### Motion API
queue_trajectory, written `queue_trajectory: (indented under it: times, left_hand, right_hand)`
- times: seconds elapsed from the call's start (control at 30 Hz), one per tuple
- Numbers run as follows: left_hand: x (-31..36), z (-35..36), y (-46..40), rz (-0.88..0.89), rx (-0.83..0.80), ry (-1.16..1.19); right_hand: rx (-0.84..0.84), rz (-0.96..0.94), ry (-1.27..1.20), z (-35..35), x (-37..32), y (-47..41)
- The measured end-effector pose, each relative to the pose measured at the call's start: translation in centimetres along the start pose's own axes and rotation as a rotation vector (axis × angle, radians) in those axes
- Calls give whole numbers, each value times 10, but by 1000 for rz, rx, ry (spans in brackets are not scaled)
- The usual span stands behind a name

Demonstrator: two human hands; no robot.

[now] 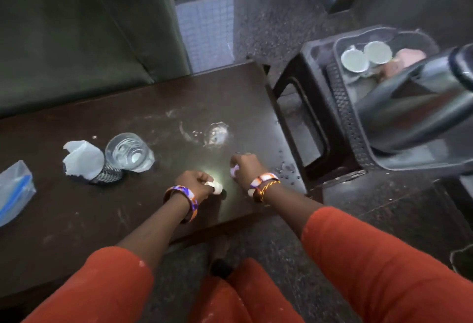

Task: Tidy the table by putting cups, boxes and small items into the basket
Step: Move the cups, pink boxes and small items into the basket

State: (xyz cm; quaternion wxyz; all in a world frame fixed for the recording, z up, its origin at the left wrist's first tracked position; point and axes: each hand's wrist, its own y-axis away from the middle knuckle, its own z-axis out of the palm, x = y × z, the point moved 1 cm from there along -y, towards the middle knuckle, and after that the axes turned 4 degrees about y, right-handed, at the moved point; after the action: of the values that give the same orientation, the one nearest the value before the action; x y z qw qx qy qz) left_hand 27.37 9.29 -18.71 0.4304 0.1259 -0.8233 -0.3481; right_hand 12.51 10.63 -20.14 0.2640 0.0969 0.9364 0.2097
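My left hand grips a small white item low over the dark table, near its front edge. My right hand, just to the right, is curled round another small whitish item; what the items are cannot be told. A clear glass stands left of centre beside a cup stuffed with white tissue. A blue-and-clear plastic bag lies at the table's left edge. The dark perforated basket sits on a stool to the right, holding two white cups and a pinkish item.
A wet spill mark and droplets lie on the table's right half. A large dark curved object overhangs the basket. A green sofa stands behind the table. A black stool carries the basket.
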Motion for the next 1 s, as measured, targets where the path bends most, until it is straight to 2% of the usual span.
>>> queue_trajectory:
  times: [0.37,0.6,0.73,0.87,1.0]
  left_hand:
    - [107,124,98,335,-93,-241]
    - [193,200,146,596,-143,-272]
    - [246,216,158,683,-160,-161]
    - [311,211,149,706,-104,-21]
    - [361,206,129,693,7,61]
  right_hand:
    - [147,213,-130,-126,99,141]
    - [219,304,-181,-211,174,197]
    - [162,250,-245,-269,204,208]
    - [49,99,-398,-349,213,198]
    - [90,-51,-430,-410,219,164]
